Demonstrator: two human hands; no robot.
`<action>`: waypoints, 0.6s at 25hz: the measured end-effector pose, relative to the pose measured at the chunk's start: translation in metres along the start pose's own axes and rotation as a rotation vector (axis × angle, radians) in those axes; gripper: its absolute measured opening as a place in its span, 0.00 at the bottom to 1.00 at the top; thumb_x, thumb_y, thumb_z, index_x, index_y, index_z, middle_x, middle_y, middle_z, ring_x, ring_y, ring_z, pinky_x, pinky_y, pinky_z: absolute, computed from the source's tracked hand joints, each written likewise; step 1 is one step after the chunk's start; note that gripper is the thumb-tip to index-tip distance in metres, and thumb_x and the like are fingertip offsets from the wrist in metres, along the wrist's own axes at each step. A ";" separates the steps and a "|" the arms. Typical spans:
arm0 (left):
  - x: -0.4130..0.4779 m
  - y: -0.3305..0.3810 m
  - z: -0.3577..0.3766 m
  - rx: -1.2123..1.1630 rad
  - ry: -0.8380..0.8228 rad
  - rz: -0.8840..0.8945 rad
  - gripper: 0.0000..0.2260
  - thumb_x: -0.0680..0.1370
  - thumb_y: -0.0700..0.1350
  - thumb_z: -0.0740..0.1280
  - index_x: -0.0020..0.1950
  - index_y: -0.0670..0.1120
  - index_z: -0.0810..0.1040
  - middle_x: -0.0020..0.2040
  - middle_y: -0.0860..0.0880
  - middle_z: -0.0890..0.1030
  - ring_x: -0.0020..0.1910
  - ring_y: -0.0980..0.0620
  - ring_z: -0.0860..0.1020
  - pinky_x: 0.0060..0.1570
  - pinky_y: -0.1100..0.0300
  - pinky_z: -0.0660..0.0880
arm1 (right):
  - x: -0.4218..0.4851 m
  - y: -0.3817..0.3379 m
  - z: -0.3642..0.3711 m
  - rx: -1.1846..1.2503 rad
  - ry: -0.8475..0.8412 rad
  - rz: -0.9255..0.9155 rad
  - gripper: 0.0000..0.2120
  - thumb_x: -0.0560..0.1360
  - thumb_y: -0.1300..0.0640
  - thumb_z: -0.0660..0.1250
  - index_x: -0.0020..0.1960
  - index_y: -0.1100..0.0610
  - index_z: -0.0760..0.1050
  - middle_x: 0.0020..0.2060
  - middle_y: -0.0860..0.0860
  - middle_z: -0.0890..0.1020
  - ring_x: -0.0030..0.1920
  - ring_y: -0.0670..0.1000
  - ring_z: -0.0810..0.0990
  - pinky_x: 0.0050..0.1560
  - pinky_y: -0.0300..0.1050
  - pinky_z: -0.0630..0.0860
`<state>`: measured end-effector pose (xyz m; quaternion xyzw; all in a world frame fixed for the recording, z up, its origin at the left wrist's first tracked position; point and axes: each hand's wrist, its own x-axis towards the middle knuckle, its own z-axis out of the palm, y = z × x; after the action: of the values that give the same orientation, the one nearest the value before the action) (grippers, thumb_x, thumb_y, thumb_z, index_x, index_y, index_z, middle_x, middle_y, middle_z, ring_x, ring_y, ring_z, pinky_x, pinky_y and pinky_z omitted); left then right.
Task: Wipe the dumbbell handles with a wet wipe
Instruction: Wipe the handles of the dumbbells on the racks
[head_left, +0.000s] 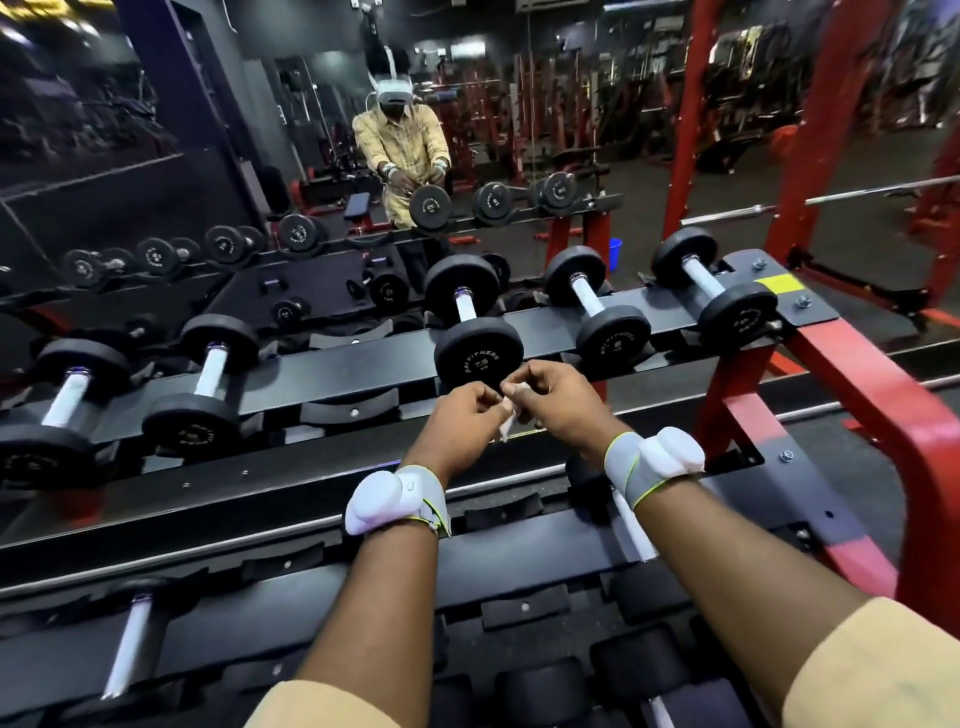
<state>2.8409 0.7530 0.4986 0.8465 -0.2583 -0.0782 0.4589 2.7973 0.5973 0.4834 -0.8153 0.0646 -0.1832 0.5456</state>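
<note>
My left hand (465, 415) and right hand (558, 397) close together, both pinching a crumpled white wipe (508, 425), just in front of the middle dumbbell (478, 358) on the rack (332, 364)

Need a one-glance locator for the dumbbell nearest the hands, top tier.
Find the black rack with the red end frame. Five dumbbells lie along its top tier; take the middle dumbbell. Only its near plate sits directly behind the left hand and right hand pinching the white wipe.
</note>
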 end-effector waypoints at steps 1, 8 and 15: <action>0.003 -0.001 -0.001 0.006 -0.002 -0.003 0.06 0.77 0.48 0.69 0.46 0.45 0.79 0.34 0.49 0.83 0.33 0.54 0.81 0.42 0.57 0.77 | 0.002 0.002 0.000 0.008 -0.047 0.006 0.02 0.74 0.56 0.71 0.47 0.52 0.80 0.36 0.53 0.84 0.33 0.49 0.82 0.34 0.42 0.75; 0.042 -0.007 -0.018 0.097 0.021 -0.010 0.05 0.76 0.46 0.70 0.41 0.48 0.80 0.33 0.48 0.83 0.31 0.53 0.77 0.37 0.58 0.75 | 0.040 -0.002 0.002 0.037 -0.041 -0.022 0.05 0.71 0.57 0.74 0.47 0.55 0.81 0.38 0.59 0.84 0.34 0.50 0.80 0.39 0.46 0.78; 0.115 -0.016 -0.045 0.149 0.031 0.064 0.03 0.80 0.45 0.63 0.48 0.51 0.75 0.42 0.50 0.82 0.41 0.52 0.77 0.39 0.59 0.71 | 0.110 -0.010 0.009 0.121 -0.206 -0.006 0.13 0.73 0.59 0.74 0.54 0.60 0.78 0.43 0.55 0.84 0.42 0.49 0.81 0.45 0.45 0.79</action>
<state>2.9618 0.7348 0.5234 0.8708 -0.2831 -0.0309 0.4007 2.9013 0.5756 0.5141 -0.7957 -0.0052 -0.1037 0.5968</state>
